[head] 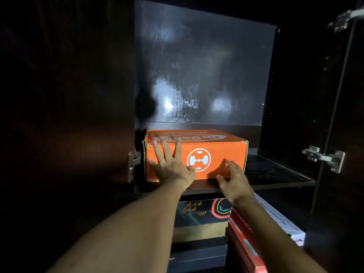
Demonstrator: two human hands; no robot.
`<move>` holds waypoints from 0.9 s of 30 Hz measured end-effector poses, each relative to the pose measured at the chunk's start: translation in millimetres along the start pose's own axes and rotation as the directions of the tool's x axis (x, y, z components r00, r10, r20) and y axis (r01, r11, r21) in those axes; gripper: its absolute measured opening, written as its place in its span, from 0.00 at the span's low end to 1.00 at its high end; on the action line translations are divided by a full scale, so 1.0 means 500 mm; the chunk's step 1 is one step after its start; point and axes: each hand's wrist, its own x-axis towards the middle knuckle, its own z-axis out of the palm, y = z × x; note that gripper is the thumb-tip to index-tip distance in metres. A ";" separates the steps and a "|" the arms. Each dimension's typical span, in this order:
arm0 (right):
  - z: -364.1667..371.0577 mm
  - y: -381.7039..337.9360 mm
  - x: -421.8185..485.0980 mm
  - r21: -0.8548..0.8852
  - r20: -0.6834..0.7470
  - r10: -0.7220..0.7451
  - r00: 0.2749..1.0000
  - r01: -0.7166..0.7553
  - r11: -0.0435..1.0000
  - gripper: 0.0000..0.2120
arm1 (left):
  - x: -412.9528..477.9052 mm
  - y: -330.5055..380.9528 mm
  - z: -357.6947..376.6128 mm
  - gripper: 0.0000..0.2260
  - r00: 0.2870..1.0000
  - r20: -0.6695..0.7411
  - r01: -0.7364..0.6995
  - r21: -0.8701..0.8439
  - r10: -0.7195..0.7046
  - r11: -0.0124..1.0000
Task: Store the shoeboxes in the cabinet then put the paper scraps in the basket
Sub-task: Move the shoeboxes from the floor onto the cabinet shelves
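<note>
The orange shoebox point(195, 154) is seen resting on the upper shelf point(275, 174) of the dark cabinet point(206, 66), pushed toward the left side, with its front end panel facing the camera and a round white emblem printed on it. It is judged to be light, stiff corrugated card that slides readily on the smooth shelf; its upper corners look slightly crushed, so pressure is best spread over the flat front panel or the two side walls rather than the lid edge. Its long axis appears to run front to back, into the cabinet, although the depth is hard to read in this dim light. The lid lettering is read upside down from here.

The left hand point(171, 166) is laid flat against the front panel, fingers spread wide. The right hand point(234, 178) is held at the lower right of the panel, fingers loosely curled and parted, nothing gripped; whether its tips touch the card cannot be told.

Below the shelf, a patterned box point(201, 213), a black box point(197, 255) and a red box point(244, 239) are stacked.
</note>
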 end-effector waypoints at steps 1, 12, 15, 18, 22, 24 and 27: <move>-0.012 0.006 -0.010 0.021 -0.012 0.005 1.000 -0.005 1.000 0.31 | 0.001 0.000 -0.006 0.46 1.000 0.027 0.005 0.015 -0.006 1.000; -0.203 0.068 -0.292 0.005 -0.213 0.146 0.966 -0.149 0.989 0.26 | -0.156 0.090 -0.086 0.25 0.903 0.146 -0.376 -0.182 0.403 0.909; -0.248 0.105 -0.403 -0.110 -0.298 0.204 0.932 -0.246 0.963 0.23 | -0.255 0.128 -0.060 0.18 0.737 0.212 -0.542 -0.382 0.642 0.748; -0.284 0.150 -0.518 -0.148 -0.384 0.261 0.886 -0.338 0.930 0.20 | -0.369 0.177 -0.023 0.14 0.617 0.278 -0.520 -0.558 0.736 0.646; -0.333 0.201 -0.692 -0.198 -0.437 0.369 0.821 -0.487 0.850 0.19 | -0.552 0.238 0.005 0.13 0.437 0.342 -0.429 -0.734 0.832 0.527; -0.359 0.220 -0.789 -0.213 -0.472 0.425 0.772 -0.568 0.795 0.18 | -0.648 0.265 0.009 0.17 0.338 0.373 -0.383 -0.784 0.864 0.489; -0.386 0.245 -0.929 -0.196 -0.501 0.527 0.686 -0.683 0.703 0.17 | -0.788 0.290 0.014 0.16 0.219 0.429 -0.268 -0.837 0.876 0.477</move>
